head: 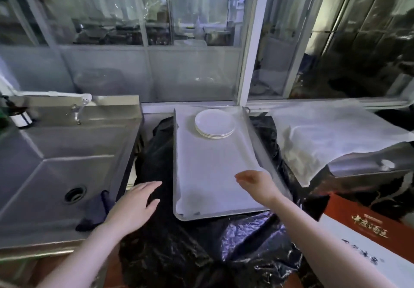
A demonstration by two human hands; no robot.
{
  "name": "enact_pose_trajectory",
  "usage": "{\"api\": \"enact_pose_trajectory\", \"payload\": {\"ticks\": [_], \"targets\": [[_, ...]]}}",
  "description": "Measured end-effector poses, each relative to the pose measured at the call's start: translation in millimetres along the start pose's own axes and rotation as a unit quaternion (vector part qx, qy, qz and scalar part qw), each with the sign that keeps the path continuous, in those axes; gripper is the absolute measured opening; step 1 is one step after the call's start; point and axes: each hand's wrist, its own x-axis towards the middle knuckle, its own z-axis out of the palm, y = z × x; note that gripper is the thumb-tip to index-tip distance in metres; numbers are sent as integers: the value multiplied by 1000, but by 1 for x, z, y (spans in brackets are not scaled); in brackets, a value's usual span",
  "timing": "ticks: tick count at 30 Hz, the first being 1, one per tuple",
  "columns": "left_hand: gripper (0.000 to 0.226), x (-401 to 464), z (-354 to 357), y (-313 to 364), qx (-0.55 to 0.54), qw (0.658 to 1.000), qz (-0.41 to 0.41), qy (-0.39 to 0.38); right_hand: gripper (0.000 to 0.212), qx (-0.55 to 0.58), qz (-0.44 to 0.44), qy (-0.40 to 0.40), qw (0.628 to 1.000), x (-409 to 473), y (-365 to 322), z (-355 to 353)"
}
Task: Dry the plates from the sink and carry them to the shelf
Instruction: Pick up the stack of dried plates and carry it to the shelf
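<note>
A small stack of white plates (214,123) sits at the far end of a metal tray (251,131) lined with white paper. The steel sink (56,166) lies to the left, its basin holding no plates. A dark blue cloth (95,209) hangs over the sink's right rim. My left hand (134,204) hovers flat with straight fingers over black plastic, just right of the cloth and apart from it. My right hand (257,185) hangs over the tray's near right corner with relaxed fingers, holding nothing.
Black plastic sheeting (197,247) covers the surface under the tray. A faucet (84,101) juts over the sink's back. White paper (331,135) covers a surface at right. A red and white box (367,236) lies at lower right. Glass partitions stand behind.
</note>
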Motion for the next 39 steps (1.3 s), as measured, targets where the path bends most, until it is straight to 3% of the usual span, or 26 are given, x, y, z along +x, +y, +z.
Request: {"api": "enact_pose_trajectory", "payload": {"ticks": [8,14,18,20,23,26,31,39], "targets": [[44,169,28,2,-230,971,-63,-3,17,42,75,-15,996,134,34,-4],[42,277,51,10,-313,942,-123,-9,22,111,115,5,987,223,58,-8],[43,335,61,10,-396,896,-200,18,34,148,137,5,979,282,73,-3],[42,359,68,9,-464,851,-241,38,41,186,139,9,973,312,79,3],[23,384,76,15,-519,806,-278,65,33,217,141,34,965,346,87,11],[21,401,84,21,-511,807,-286,72,29,219,143,38,965,371,93,18],[22,417,98,31,-471,828,-304,7,19,244,152,45,957,390,93,26],[16,436,108,25,-436,858,-271,-10,36,233,159,22,959,396,99,36]]}}
